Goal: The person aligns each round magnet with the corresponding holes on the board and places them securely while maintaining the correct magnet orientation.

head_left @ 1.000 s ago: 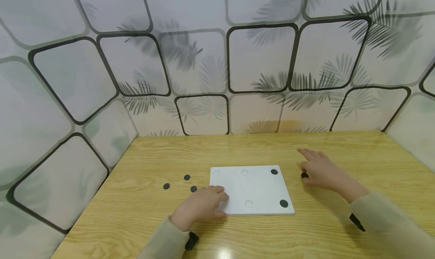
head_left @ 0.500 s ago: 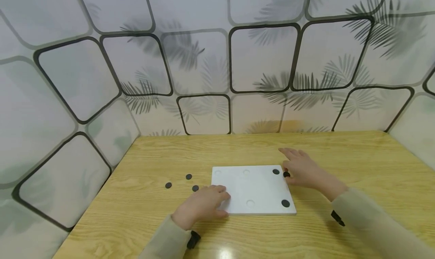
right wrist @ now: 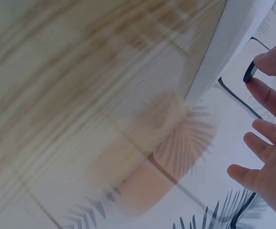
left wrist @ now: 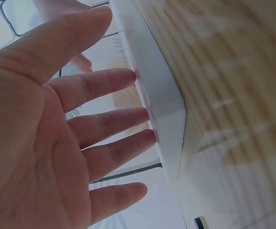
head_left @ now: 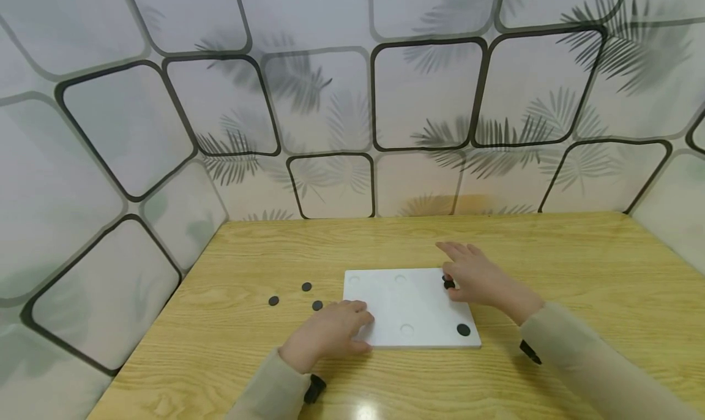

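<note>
Over white board [head_left: 418, 307], disc [right wrist: 249, 73] in right grip [head_left: 478, 278].

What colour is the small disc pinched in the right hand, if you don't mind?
Black; the disc shows best in the right wrist view.

Your right hand [head_left: 479, 279] pinches a black disc [head_left: 448, 283] over the far right corner of the white board [head_left: 410, 310]. Your left hand [head_left: 330, 334] rests on the board's near left corner. One disc [head_left: 463, 329] sits at the near right corner. Three loose discs [head_left: 306, 286] lie on the tabletop [head_left: 578, 267] left of the board.
</note>
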The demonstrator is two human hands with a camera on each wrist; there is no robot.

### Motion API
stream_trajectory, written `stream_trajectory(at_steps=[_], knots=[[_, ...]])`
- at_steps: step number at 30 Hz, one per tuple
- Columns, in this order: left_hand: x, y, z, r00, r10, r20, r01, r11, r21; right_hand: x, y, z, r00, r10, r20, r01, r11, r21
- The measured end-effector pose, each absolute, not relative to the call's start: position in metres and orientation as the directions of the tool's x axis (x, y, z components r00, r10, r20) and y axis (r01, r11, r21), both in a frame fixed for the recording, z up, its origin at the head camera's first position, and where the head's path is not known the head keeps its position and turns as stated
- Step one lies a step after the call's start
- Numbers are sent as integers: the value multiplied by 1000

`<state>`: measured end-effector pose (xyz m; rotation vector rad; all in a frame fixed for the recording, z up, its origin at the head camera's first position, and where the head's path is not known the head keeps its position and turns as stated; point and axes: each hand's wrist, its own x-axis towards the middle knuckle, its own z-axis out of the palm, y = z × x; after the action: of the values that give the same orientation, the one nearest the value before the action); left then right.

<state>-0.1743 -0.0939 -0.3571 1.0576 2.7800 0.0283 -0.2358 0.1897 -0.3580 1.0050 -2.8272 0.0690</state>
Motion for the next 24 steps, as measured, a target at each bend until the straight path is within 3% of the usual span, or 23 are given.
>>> stream_trajectory(at_steps=[24], knots=[[-176,-94,-358,-735,661,-152,659,749,70,-260,155,-359,-752,-649,117,-650,759,30]])
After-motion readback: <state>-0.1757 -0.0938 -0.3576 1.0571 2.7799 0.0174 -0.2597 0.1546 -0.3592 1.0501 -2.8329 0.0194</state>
